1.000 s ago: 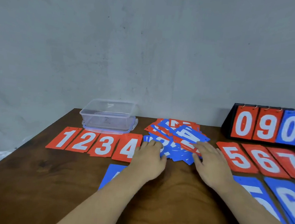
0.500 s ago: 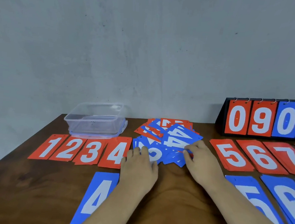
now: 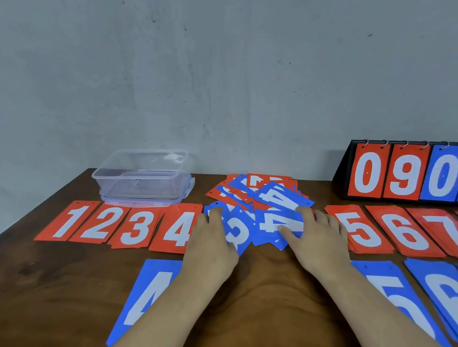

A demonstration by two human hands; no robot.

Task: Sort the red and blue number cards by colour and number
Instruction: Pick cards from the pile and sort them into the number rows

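A jumbled pile of red and blue number cards [image 3: 251, 192] lies at the table's middle back. My left hand [image 3: 210, 243] rests flat on the pile's left edge, beside a blue 3 card [image 3: 238, 231]. My right hand [image 3: 320, 242] lies on the pile's right side, its thumb pressing on a blue 4 card [image 3: 272, 222]. Red cards 1 [image 3: 67, 223], 2 [image 3: 101, 223], 3 [image 3: 136, 227] and 4 [image 3: 177, 228] form a row on the left. Red 5 [image 3: 361, 232], 6 [image 3: 405, 230] and 7 [image 3: 450, 231] continue it on the right. Nearer me lie blue 4 [image 3: 147, 299], 5 [image 3: 394, 295] and 6 [image 3: 449, 295].
A clear plastic box [image 3: 143, 177] on its lid stands at the back left. A black flip scoreboard [image 3: 416, 176] showing 0 9 0 9 stands at the back right against the grey wall. Bare brown table [image 3: 261, 300] shows between my forearms.
The view has tilted down and closed in. My right hand has drawn the lower blue 4 card out of the pile towards me; my left hand stays on the pile's left edge.
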